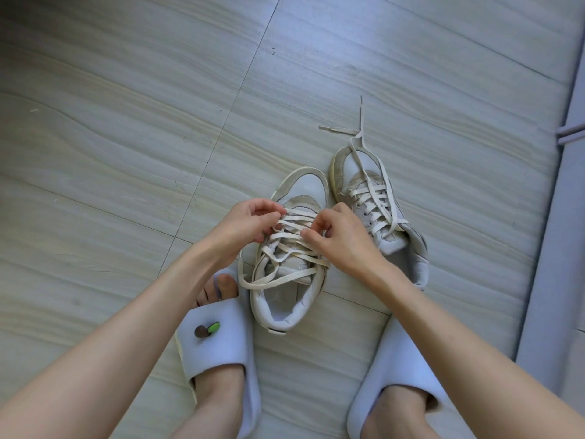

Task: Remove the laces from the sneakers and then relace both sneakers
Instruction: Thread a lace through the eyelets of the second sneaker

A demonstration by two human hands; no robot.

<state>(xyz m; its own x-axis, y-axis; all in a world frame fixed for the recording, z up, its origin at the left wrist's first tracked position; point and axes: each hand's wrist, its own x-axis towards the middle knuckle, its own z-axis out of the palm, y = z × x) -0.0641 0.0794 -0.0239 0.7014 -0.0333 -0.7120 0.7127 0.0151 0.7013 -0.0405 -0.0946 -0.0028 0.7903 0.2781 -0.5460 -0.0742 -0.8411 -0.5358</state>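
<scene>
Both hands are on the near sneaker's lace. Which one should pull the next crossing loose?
Probably the left hand: it already pinches a lace crossing on the near sneaker, with bare floor beside it. The right hand is hemmed in by the other sneaker.

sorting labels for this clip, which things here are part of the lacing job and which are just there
Job: near sneaker, its lace, far sneaker, its lace, left hand, right hand.
Just there: two slippers, tiled floor.
</scene>
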